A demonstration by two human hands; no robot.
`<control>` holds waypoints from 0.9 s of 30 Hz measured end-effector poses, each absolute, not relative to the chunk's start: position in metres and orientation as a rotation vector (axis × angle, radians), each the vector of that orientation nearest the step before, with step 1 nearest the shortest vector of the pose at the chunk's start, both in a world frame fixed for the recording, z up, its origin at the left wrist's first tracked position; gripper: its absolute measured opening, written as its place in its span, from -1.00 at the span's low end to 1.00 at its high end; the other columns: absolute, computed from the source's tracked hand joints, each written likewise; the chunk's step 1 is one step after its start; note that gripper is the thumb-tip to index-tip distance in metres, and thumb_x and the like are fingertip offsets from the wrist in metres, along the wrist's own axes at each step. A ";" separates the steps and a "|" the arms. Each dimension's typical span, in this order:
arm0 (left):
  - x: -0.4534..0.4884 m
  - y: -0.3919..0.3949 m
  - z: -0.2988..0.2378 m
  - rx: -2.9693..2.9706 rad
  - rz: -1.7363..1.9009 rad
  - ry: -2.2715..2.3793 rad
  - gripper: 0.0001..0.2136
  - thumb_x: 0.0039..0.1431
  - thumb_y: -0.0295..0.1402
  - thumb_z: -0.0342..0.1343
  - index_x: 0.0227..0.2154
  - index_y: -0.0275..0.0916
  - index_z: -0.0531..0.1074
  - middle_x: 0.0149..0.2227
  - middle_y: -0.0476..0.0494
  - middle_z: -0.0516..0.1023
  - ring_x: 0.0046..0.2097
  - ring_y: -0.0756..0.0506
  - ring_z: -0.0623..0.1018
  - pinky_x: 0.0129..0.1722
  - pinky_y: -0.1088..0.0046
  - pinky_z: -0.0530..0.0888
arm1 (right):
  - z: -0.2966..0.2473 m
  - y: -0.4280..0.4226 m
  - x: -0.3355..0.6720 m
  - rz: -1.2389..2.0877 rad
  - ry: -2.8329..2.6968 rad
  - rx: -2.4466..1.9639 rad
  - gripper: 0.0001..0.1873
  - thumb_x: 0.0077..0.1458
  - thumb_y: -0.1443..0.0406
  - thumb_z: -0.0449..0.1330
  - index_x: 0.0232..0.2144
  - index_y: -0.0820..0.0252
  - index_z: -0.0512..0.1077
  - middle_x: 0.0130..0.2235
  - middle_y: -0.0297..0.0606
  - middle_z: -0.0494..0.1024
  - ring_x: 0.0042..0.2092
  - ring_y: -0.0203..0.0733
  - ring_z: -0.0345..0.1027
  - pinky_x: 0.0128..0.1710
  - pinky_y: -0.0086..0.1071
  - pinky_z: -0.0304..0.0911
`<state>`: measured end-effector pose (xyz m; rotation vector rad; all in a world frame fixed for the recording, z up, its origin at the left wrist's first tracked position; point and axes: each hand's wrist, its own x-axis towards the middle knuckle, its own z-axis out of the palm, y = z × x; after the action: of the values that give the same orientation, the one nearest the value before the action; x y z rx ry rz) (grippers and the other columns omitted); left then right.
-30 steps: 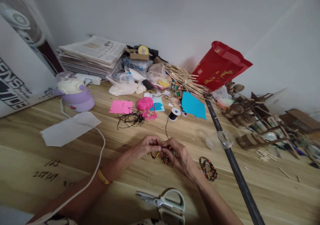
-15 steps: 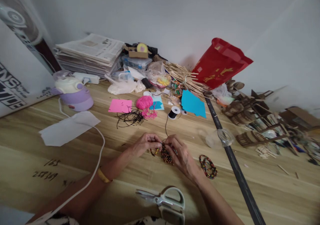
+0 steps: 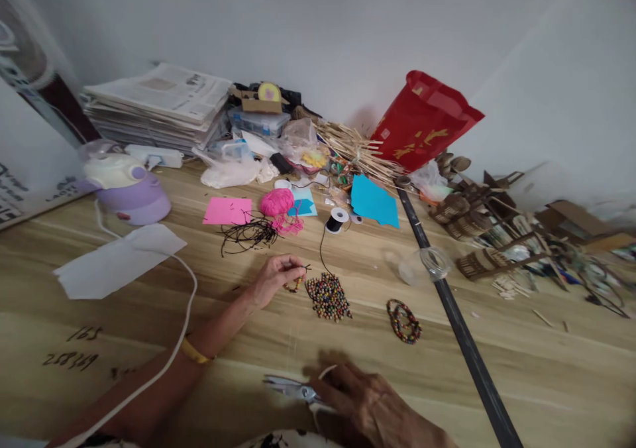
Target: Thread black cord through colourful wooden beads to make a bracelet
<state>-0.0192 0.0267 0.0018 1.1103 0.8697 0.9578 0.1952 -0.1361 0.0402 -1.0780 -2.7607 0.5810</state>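
Observation:
My left hand [image 3: 276, 278] pinches the knotted dark cord end of a small beaded bracelet [image 3: 293, 285], whose multicoloured beads hang below the fingertips. Just right of it lies a pile of loose wooden beads [image 3: 328, 297]. Near the front edge, my right hand [image 3: 365, 395] has its fingers closed around the handles of the scissors [image 3: 289, 387]. Their blades point left, and most of the handles are hidden under the hand. Finished-looking beaded bracelets [image 3: 404, 321] lie right of the pile. A spool of black cord [image 3: 336, 220] stands behind the beads, with its cord running down toward them.
Black cord pieces [image 3: 250, 234], a pink yarn ball [image 3: 277, 202] and blue paper [image 3: 374, 200] lie farther back. A white cable [image 3: 191, 302] crosses my left forearm. To the right are a dark strip [image 3: 464, 329], a clear round container [image 3: 416, 268] and woven baskets [image 3: 479, 262].
My right hand has left the beads and moved down toward me onto the scissors. My left hand still holds the bracelet's cord, and the bead pile is uncovered. The view has shifted slightly.

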 end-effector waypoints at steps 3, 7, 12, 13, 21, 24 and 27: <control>-0.019 0.027 0.002 1.130 0.947 0.891 -0.80 -0.08 -0.29 0.25 -0.51 -0.33 0.42 -0.52 -0.07 0.54 -0.52 0.05 0.41 -0.55 0.58 0.29 | 0.028 -0.142 0.189 0.331 -2.824 -1.068 -0.51 0.16 0.40 0.13 0.14 0.12 0.20 -0.19 -0.16 0.51 -0.20 -0.11 0.37 -0.34 -0.42 0.32; -0.019 0.028 0.003 1.118 0.948 0.908 -0.79 -0.11 -0.28 0.27 -0.49 -0.33 0.44 -0.51 -0.07 0.54 -0.53 0.04 0.42 -0.54 0.56 0.31 | 0.033 -0.141 0.184 0.288 -2.844 -1.126 -0.46 0.06 0.45 0.17 0.11 0.19 0.25 -0.17 -0.09 0.50 -0.19 -0.05 0.37 -0.29 -0.35 0.35; -0.020 0.030 0.002 1.015 1.000 0.920 -0.76 -0.15 -0.26 0.30 -0.51 -0.32 0.42 -0.52 -0.06 0.54 -0.53 0.04 0.42 -0.55 0.56 0.34 | 0.060 -0.123 0.199 0.968 -2.618 -1.140 -0.41 -0.06 0.45 0.20 0.07 0.05 0.31 -0.04 -0.12 0.45 -0.07 -0.04 0.36 -0.09 -0.25 0.34; -0.020 0.031 0.001 1.002 1.009 0.919 -0.75 -0.15 -0.26 0.30 -0.51 -0.33 0.42 -0.52 -0.06 0.54 -0.53 0.04 0.42 -0.55 0.56 0.34 | 0.063 -0.118 0.204 1.148 -2.513 -1.120 -0.44 -0.04 0.45 0.19 0.05 0.03 0.33 -0.08 -0.16 0.47 -0.12 -0.07 0.38 -0.12 -0.26 0.35; -0.021 0.033 -0.008 0.961 1.100 0.883 -0.76 -0.12 -0.27 0.31 -0.48 -0.35 0.45 -0.51 -0.07 0.54 -0.48 0.04 0.46 -0.46 0.55 0.37 | 0.047 -0.070 0.215 2.005 -1.307 -0.871 -0.31 -0.08 0.12 0.37 0.10 0.05 0.28 -0.27 -0.22 0.49 -0.36 -0.25 0.39 -0.39 -0.42 0.26; -0.020 0.034 -0.009 0.942 1.139 0.878 -0.75 -0.13 -0.27 0.33 -0.48 -0.35 0.46 -0.51 -0.07 0.54 -0.49 0.04 0.46 -0.47 0.56 0.36 | 0.040 -0.050 0.202 1.961 -1.369 -0.777 -0.19 -0.27 0.06 0.45 0.07 0.06 0.34 -0.32 -0.31 0.45 -0.38 -0.32 0.30 -0.42 -0.48 0.17; -0.020 0.036 -0.010 0.898 1.155 0.906 -0.75 -0.16 -0.28 0.34 -0.47 -0.35 0.47 -0.51 -0.07 0.55 -0.49 0.04 0.46 -0.49 0.57 0.36 | 0.036 -0.030 0.191 1.813 -1.456 -0.840 -0.19 -0.30 -0.01 0.44 0.01 0.13 0.38 -0.40 -0.38 0.37 -0.41 -0.33 0.21 -0.44 -0.47 0.14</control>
<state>-0.0196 0.0357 -0.0099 0.8979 0.9063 1.1554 0.1910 -0.0295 0.0359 -0.8404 -1.4561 1.8135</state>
